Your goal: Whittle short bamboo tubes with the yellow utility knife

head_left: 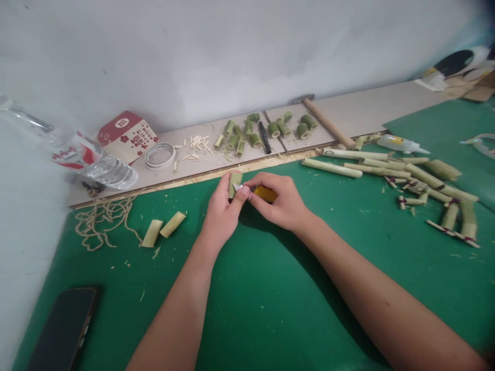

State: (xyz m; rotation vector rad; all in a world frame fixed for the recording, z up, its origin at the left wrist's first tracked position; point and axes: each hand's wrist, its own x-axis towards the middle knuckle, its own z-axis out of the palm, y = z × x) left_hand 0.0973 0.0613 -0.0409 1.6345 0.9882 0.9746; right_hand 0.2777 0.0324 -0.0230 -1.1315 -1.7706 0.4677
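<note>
My left hand (222, 211) grips a short piece of split bamboo (234, 182), held upright over the green mat (270, 299). Right beside it, my right hand (280, 201) closes on a yellow-handled utility knife (265, 194). The knife's small blade tip (237, 187) touches the lower part of the bamboo piece. The two hands meet near the mat's far edge. Two more split bamboo pieces (162, 230) lie on the mat to the left of my left hand.
A tangle of twine (101, 219) and a dark phone (64, 330) lie at the left. Long bamboo sticks (390, 167), a glue bottle (400, 144) and a hammer (325, 121) are at the right. Cut bamboo rings (266, 129), a tape roll (160, 155), a plastic bottle (91, 159) and a red box (127, 135) sit by the wall.
</note>
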